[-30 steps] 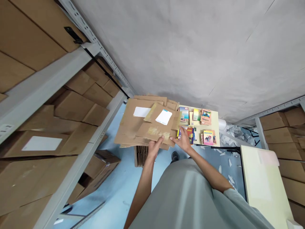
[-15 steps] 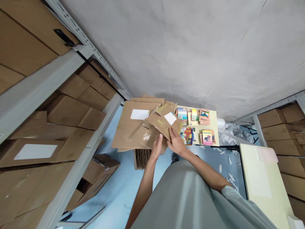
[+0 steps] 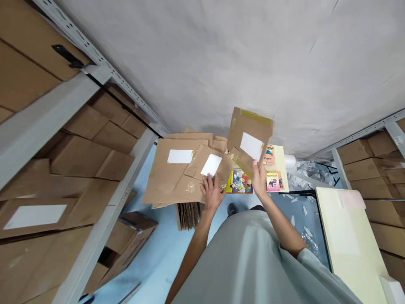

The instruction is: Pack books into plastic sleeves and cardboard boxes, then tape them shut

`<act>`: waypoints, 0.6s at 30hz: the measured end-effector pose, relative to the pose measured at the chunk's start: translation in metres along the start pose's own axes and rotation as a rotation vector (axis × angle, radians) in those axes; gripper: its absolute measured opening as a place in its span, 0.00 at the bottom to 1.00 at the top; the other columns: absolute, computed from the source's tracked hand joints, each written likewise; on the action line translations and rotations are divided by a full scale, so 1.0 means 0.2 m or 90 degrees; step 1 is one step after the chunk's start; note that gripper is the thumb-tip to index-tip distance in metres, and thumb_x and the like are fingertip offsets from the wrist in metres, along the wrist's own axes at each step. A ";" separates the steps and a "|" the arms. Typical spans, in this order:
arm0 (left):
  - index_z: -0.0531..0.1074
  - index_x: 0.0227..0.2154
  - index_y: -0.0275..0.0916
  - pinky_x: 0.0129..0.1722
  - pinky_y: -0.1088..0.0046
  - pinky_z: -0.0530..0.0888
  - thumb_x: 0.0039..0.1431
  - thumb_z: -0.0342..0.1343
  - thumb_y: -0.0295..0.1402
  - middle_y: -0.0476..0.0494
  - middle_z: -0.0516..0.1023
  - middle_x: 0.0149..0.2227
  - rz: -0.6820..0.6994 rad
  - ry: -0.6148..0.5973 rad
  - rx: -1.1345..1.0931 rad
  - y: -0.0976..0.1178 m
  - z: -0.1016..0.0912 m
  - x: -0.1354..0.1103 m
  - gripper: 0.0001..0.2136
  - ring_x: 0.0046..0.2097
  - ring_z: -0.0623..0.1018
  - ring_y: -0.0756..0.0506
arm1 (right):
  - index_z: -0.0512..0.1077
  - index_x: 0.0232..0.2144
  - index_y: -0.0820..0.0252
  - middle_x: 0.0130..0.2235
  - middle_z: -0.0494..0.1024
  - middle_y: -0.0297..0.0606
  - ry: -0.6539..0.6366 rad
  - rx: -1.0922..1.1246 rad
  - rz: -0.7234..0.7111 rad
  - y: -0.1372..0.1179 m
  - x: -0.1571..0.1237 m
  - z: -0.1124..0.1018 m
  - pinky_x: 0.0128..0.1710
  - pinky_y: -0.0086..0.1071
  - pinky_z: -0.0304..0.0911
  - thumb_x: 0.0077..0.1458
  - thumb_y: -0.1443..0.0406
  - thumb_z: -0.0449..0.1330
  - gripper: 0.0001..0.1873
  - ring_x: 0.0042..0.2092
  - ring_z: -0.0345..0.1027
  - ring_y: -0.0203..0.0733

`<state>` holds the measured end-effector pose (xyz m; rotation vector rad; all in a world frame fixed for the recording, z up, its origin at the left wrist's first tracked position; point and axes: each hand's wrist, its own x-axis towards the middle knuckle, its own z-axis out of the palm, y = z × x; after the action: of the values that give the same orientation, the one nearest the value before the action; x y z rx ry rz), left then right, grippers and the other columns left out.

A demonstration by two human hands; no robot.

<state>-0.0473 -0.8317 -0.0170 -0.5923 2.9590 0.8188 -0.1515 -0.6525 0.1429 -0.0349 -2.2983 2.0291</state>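
Note:
My right hand grips the lower edge of a flattened cardboard box with a white label and holds it up in the air, tilted, above a small table. My left hand lies with fingers spread on the pile of flattened cardboard boxes to the left of it, touching a piece with a white label. Colourful booklets lie on the pale yellow table beneath the raised box, partly hidden by it.
Metal shelving packed with brown cartons runs along the left. More cartons sit on shelving at the right. A second pale table stands at the lower right. Folded cartons stand on the blue floor under the pile. Paper scraps litter the floor.
My right hand has lifted one flattened box off the pile and raised it up to the right. My left hand stayed low, flat on the pile. More booklets now show beneath.

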 end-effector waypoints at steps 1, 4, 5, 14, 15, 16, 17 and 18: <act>0.59 0.77 0.34 0.76 0.29 0.44 0.58 0.67 0.34 0.21 0.45 0.82 -0.007 0.007 -0.009 0.01 0.00 0.00 0.45 0.81 0.44 0.19 | 0.78 0.55 0.60 0.49 0.86 0.44 0.025 0.050 0.023 -0.01 0.02 -0.04 0.57 0.42 0.74 0.68 0.39 0.58 0.33 0.56 0.79 0.53; 0.66 0.74 0.37 0.76 0.29 0.47 0.58 0.68 0.35 0.22 0.52 0.80 -0.029 0.039 -0.066 -0.01 -0.05 0.03 0.40 0.81 0.48 0.18 | 0.77 0.56 0.56 0.52 0.86 0.42 0.072 0.214 0.124 -0.03 0.08 -0.19 0.55 0.43 0.76 0.61 0.40 0.65 0.33 0.57 0.80 0.53; 0.68 0.72 0.36 0.76 0.29 0.49 0.58 0.67 0.35 0.22 0.55 0.79 -0.041 0.059 -0.090 -0.02 -0.07 0.04 0.38 0.80 0.50 0.18 | 0.77 0.55 0.55 0.52 0.86 0.41 0.086 0.261 0.159 -0.03 0.08 -0.25 0.54 0.43 0.77 0.59 0.41 0.68 0.33 0.55 0.81 0.53; 0.75 0.61 0.37 0.73 0.46 0.67 0.69 0.58 0.54 0.26 0.79 0.64 -0.045 0.063 -0.470 0.26 -0.22 0.21 0.28 0.69 0.76 0.31 | 0.81 0.44 0.54 0.45 0.89 0.40 0.250 0.412 0.314 0.03 -0.19 -0.83 0.47 0.41 0.82 0.48 0.52 0.79 0.25 0.52 0.84 0.55; 0.76 0.60 0.38 0.73 0.47 0.68 0.69 0.59 0.56 0.28 0.80 0.64 -0.036 0.033 -0.511 0.35 -0.22 0.23 0.29 0.68 0.77 0.32 | 0.81 0.44 0.55 0.45 0.89 0.40 0.283 0.422 0.322 0.03 -0.23 -0.89 0.47 0.42 0.82 0.46 0.52 0.80 0.25 0.52 0.84 0.56; 0.76 0.59 0.38 0.72 0.49 0.69 0.68 0.59 0.57 0.28 0.80 0.63 -0.027 -0.004 -0.553 0.45 -0.21 0.24 0.30 0.67 0.78 0.33 | 0.82 0.44 0.55 0.46 0.89 0.41 0.317 0.429 0.327 0.02 -0.28 -0.95 0.48 0.42 0.82 0.45 0.52 0.80 0.26 0.52 0.84 0.56; 0.76 0.59 0.38 0.71 0.50 0.70 0.67 0.61 0.58 0.28 0.80 0.63 -0.021 -0.052 -0.596 0.56 -0.20 0.25 0.31 0.66 0.79 0.33 | 0.82 0.44 0.55 0.46 0.89 0.41 0.349 0.435 0.328 0.02 -0.34 -1.02 0.48 0.42 0.82 0.44 0.52 0.81 0.27 0.53 0.84 0.57; 0.75 0.60 0.39 0.69 0.50 0.73 0.65 0.62 0.59 0.28 0.81 0.63 -0.016 -0.123 -0.639 0.68 -0.18 0.24 0.32 0.65 0.80 0.33 | 0.82 0.43 0.55 0.47 0.89 0.41 0.378 0.440 0.327 0.01 -0.39 -1.08 0.48 0.42 0.82 0.44 0.51 0.81 0.27 0.53 0.83 0.56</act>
<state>-0.1370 -0.7594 0.0753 -0.4888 2.1793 2.1916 -0.0592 -0.4441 0.1642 -1.0986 -1.2441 2.4615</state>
